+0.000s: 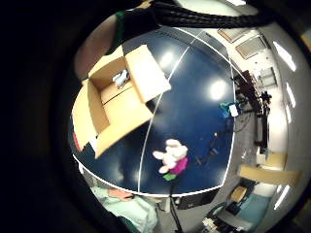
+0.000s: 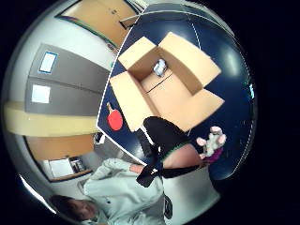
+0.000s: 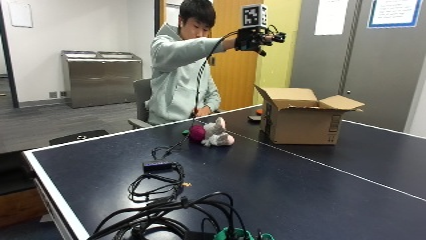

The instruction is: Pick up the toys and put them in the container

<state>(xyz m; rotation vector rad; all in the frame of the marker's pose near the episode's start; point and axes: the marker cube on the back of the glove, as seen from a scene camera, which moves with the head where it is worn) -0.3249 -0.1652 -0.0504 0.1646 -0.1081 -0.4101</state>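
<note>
Plush bunny (image 3: pixel 214 132) lay on the table (image 3: pixel 319 190), near the open cardboard box (image 3: pixel 303 122) — one small toy (image 2: pixel 160 67) already inside. Right hand (image 3: pixel 255 36) hovered high above the box, nothing visibly held; finger state I couldn't tell — likely between drops.

The room is evenly lit from overhead. Ceiling lights throw pale round glare spots on the dark blue table (image 1: pixel 194 111), most plainly beside the cardboard box (image 1: pixel 116 104). From the outside camera the light is soft, with faint shadows under the box and the plush toy (image 3: pixel 214 134). The near cables (image 3: pixel 173 215) look slightly soft. Both palm cameras bend straight lines strongly, and their edges fall into black. The gloved hand (image 3: pixel 253 37), raised high, shows dark against the bright wall.
</note>
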